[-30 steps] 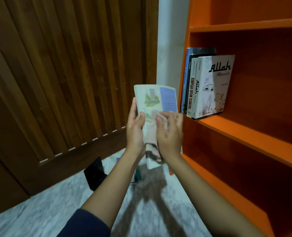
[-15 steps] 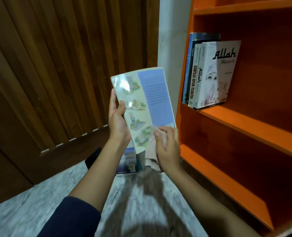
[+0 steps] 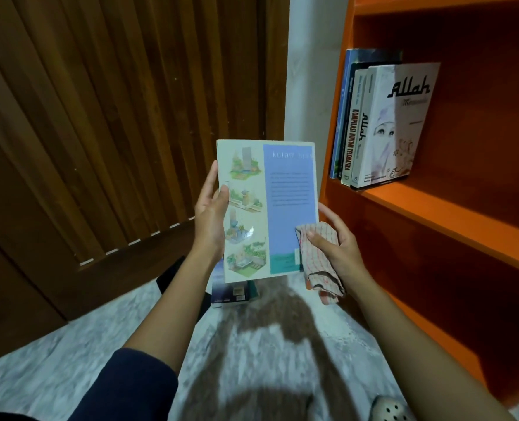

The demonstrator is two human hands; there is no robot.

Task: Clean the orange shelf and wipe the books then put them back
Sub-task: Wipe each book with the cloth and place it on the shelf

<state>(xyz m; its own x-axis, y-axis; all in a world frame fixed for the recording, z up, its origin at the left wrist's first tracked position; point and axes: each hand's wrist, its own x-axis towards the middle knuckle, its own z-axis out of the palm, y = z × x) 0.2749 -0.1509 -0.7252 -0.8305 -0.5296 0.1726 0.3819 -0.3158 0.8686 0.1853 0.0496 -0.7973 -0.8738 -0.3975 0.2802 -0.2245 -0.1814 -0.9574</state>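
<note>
The book [image 3: 267, 208] looks nearly wiped: my right hand [image 3: 340, 247], pinching the cloth [image 3: 319, 259], has slid to its corner; left hand [image 3: 211, 214] grips the edge.

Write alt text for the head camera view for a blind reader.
A person's left hand holds a thin book upright while the right hand grips a checked cloth at its lower right corner. To the right, several books stand on an orange shelf.

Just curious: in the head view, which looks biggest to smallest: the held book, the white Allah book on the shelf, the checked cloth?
1. The held book.
2. The white Allah book, though it stands farther off, so real sizes are unsure.
3. The checked cloth.
</note>
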